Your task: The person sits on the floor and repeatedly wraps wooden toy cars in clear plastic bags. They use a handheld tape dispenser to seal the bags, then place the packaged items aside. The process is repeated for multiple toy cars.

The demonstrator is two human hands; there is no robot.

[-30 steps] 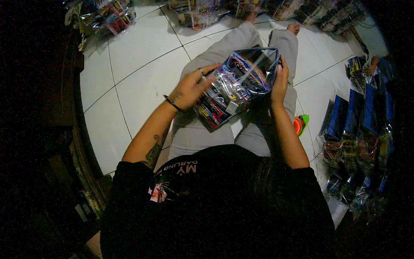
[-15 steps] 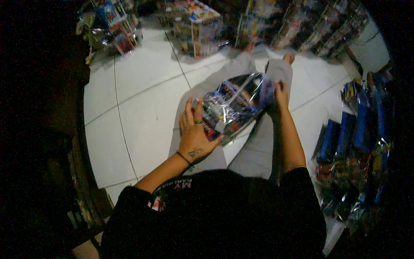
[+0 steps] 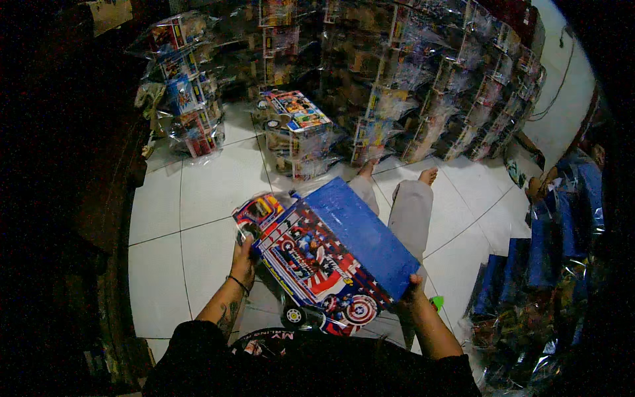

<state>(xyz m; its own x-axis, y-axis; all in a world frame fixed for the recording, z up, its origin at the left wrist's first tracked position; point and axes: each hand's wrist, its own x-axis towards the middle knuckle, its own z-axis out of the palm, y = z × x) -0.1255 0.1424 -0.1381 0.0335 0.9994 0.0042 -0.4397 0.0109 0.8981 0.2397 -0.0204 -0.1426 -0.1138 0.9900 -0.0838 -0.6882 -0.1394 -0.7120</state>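
Note:
A toy truck (image 3: pixel 317 261) with a blue roof, black wheels and a red, white and blue printed side is held tilted above my lap, with clear plastic around its cab end. My left hand (image 3: pixel 243 264) grips it at the cab, at the left. At the rear right corner, my right hand (image 3: pixel 415 291) holds the box body, its thumb over the edge. The fingers of both hands are partly hidden behind the truck. A small bright green object (image 3: pixel 436 302) shows beside my right wrist.
Tall stacks of plastic-wrapped toy trucks (image 3: pixel 423 99) line the far side. A nearer stack (image 3: pixel 301 142) stands on the white tiled floor (image 3: pixel 218 212), another stack (image 3: pixel 185 92) at the far left. Several blue-topped wrapped trucks (image 3: pixel 509 264) are piled on the right.
The truck, earlier blurred and over my legs with its wrapped end showing, is now turned so its printed side and blue roof face me. The view has tilted up toward the stacks.

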